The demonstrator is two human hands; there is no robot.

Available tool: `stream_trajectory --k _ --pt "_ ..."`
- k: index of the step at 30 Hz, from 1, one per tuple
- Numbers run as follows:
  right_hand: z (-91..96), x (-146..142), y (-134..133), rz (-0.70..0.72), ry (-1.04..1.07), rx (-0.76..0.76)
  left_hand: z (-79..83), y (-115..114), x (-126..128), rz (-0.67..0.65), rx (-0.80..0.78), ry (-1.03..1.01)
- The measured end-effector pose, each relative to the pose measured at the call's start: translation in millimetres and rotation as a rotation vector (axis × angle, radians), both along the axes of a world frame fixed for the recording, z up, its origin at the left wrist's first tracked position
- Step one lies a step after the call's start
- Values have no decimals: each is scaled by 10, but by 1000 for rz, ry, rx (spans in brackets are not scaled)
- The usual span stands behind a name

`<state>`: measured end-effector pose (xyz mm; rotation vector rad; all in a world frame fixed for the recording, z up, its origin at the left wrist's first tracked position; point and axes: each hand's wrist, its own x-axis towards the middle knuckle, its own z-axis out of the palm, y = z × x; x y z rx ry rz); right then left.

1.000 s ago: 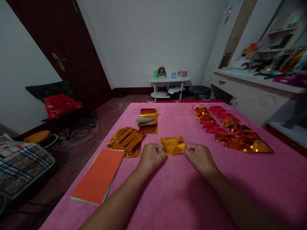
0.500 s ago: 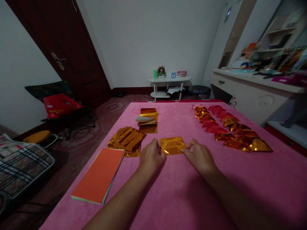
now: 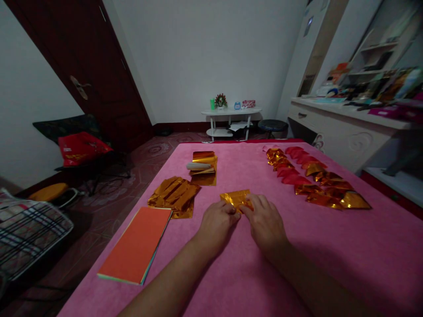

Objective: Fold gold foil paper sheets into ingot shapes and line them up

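A small creased sheet of gold foil paper (image 3: pixel 235 198) lies on the pink cloth (image 3: pixel 238 268) in front of me. My left hand (image 3: pixel 220 222) is closed at its near left edge, fingers curled and thumb pressed to the foil. From the right, my right hand (image 3: pixel 266 218) covers the foil's right side, its thumb and bent fingers gripping the near edge. The fingertips of both hands almost meet there and hide part of the sheet. Left of my hands sits a pile of creased gold foil sheets (image 3: pixel 175 193), beside a stack of coloured paper (image 3: pixel 137 244) with orange on top.
Farther back, a grey rod-like object (image 3: pixel 198 166) rests on curled gold foil (image 3: pixel 204 178). Rows of folded red and gold foil pieces (image 3: pixel 325 185) lie at the right. A white side table (image 3: pixel 231 112), a black stool (image 3: pixel 272 125) and a dresser (image 3: pixel 343 127) stand beyond.
Both hands have moved inward from the foil sheet's left and right sides to its near edge. My right hand now covers its right part. The view has shifted slightly.
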<state>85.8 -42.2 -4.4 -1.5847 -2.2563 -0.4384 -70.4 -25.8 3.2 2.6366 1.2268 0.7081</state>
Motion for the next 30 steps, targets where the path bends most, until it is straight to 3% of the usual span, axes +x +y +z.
stream_trajectory --k 3,7,14,17,21,23,24,27,30 --pt "-214 -106 -86 159 77 73 9 -22 -11 -1 19 109" --pt "-397 -78 -221 163 65 72 31 -80 1 31 16 197" --pt "-235 204 -318 73 35 -22 52 -234 -66 129 -4 306" --pt "-214 210 -322 71 19 -38 144 -269 -90 130 -25 344" --pt "-250 193 -321 81 10 -14 333 -331 52 115 -57 405" --pt "-293 199 -306 96 -4 3 356 -360 178 113 -59 289" --pt "-318 204 -293 100 -13 8 336 -368 236 111 -48 195" --pt "-382 217 -248 86 -45 1 171 -354 313 -55 -129 88" --pt "-388 223 -247 63 -43 1 -27 -330 197 -57 -196 111"
